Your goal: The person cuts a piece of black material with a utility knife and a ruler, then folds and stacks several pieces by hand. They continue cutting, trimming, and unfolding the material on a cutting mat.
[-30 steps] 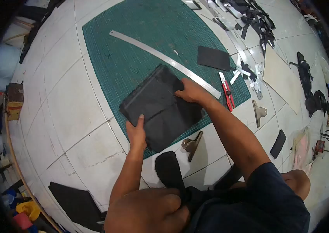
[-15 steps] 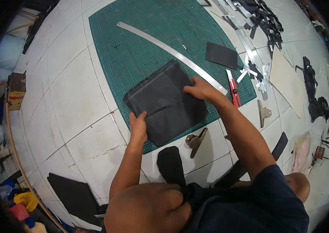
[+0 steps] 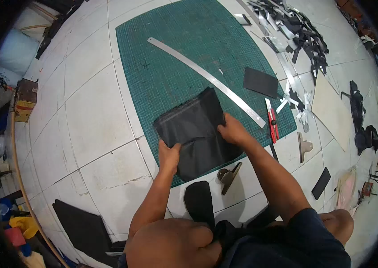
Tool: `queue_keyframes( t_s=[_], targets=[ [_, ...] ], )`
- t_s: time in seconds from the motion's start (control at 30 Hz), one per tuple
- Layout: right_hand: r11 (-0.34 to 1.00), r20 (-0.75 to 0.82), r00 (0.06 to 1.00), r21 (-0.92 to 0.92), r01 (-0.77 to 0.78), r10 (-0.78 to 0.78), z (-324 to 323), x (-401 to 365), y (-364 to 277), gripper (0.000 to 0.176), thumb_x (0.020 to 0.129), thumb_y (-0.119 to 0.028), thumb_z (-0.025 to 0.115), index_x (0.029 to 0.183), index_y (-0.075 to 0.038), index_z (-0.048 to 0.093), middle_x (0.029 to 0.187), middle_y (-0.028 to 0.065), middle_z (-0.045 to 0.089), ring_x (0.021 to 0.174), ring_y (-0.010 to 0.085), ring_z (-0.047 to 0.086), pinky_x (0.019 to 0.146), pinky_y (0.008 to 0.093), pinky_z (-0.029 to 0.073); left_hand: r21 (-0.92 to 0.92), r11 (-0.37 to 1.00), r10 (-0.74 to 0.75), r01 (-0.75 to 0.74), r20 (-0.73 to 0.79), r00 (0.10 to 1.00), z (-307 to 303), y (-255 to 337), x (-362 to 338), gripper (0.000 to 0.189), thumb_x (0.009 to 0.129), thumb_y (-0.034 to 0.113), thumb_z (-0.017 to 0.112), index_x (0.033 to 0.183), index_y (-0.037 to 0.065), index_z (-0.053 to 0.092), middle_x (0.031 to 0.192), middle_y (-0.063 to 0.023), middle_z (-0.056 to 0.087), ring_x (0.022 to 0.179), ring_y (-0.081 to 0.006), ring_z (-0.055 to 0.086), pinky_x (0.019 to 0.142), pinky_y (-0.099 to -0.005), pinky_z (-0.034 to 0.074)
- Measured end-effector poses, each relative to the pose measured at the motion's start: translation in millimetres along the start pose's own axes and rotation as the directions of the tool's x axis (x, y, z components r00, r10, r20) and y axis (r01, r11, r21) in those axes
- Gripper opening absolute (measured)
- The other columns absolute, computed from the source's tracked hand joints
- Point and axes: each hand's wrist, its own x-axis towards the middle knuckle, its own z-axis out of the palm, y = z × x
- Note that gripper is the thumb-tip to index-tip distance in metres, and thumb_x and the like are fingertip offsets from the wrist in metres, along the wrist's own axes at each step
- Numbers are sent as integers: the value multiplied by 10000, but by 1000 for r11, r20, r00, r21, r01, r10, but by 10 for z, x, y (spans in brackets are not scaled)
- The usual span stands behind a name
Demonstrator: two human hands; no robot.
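— Where is the cloth sitting?

— The folded black fabric (image 3: 193,134) is lying at the near edge of the green cutting mat (image 3: 175,58), which is resting on the tiled floor (image 3: 90,116).

— And the hands?

— The left hand (image 3: 170,154) is pinching the fabric's near left edge, its grip clenched with the thumb on top. The right hand (image 3: 233,131) is grasping the right edge, its grip closed on the cloth.

— Anything close by?

— A steel ruler (image 3: 207,78) is lying slantwise just beyond the fabric, a red utility knife (image 3: 271,125) is lying right of the right hand, and a metal clip (image 3: 229,176) is resting beside the fabric's near corner.
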Motion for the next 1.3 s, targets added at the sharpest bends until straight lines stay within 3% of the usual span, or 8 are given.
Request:
queue_keyframes(
  t_s=[0.2, 0.5, 0.6, 0.8, 0.97, 1.1, 1.2, 1.3],
  targets=[
    [970, -238, 971, 228, 84, -28, 9, -323, -344, 387, 995, -202, 523, 1299, 31, 473, 1181, 348, 635, 1091, 506, 629, 924, 506, 495, 305, 894, 393, -328, -183, 901, 100, 532, -294, 511, 933, 101, 660, 1358, -73, 436, 1303, -238, 587, 1186, -330, 595, 1043, -388, 443],
    [666, -745, 629, 357, 655, -220, 434, -376, -480, 407, 930, -29, 661, 1295, -1, 484, 1080, 137, 631, 999, 214, 633, 928, 365, 502, -228, 747, 582, -624, -229, 781, 195, 777, -285, 452, 958, 121, 690, 1333, -32, 488, 1262, -155, 615, 1154, -261, 591, 1044, -362, 433],
    [561, -675, 738, 606, 563, -12, 609, -326, -412, 501, 890, -36, 715, 1324, -16, 464, 1181, 130, 606, 1056, 220, 620, 966, 362, 492, -123, 711, 647, -693, -274, 712, 264, 703, -208, 441, 953, 121, 699, 1316, -24, 496, 1250, -163, 613, 1151, -248, 589, 1031, -354, 439],
    [780, -732, 659, 307, 545, -172, 496, -313, -295, 364, 880, -69, 743, 1208, 7, 604, 1146, 135, 676, 1088, 241, 641, 969, 365, 494, -92, 769, 612, -632, -179, 771, 148, 560, 10, 412, 904, 108, 726, 1235, -45, 533, 1128, -163, 644, 1004, -242, 632, 881, -344, 489],
    [669, -619, 778, 623, 406, 104, 379, -320, -404, 296, 878, -87, 750, 1154, -25, 663, 1102, 111, 715, 1042, 233, 669, 941, 385, 505, -40, 756, 626, -653, -245, 740, 183, 692, 2, 330, 896, 82, 711, 1169, -36, 568, 1046, -137, 665, 924, -221, 650, 827, -342, 509],
    [853, -685, 701, 231, 468, -199, 340, -287, -284, 300, 884, -102, 757, 1160, -31, 663, 1075, 113, 717, 1044, 223, 664, 940, 379, 498, -250, 683, 608, -686, -326, 724, 280, 704, 6, 266, 881, 61, 711, 1112, -15, 602, 1003, -107, 675, 928, -186, 646, 813, -334, 508],
    [779, -532, 622, -589, 215, -574, 462, -281, -4, 304, 887, -104, 754, 1162, -24, 651, 1053, 124, 709, 1037, 215, 653, 948, 371, 490, -170, 718, 634, -675, -238, 735, 176, 622, 88, 245, 883, 60, 714, 1094, -8, 608, 989, -92, 672, 927, -168, 638, 806, -321, 504],
    [821, -738, 662, 295, 489, -129, 649, -96, -28, 311, 888, -95, 747, 1170, -21, 640, 1044, 128, 705, 1019, 226, 660, 925, 376, 502, -131, 783, 586, -609, -174, 791, 122, 683, 109, 257, 899, 77, 722, 1104, -15, 598, 990, -89, 670, 929, -167, 637, 815, -314, 502]
  ],
)
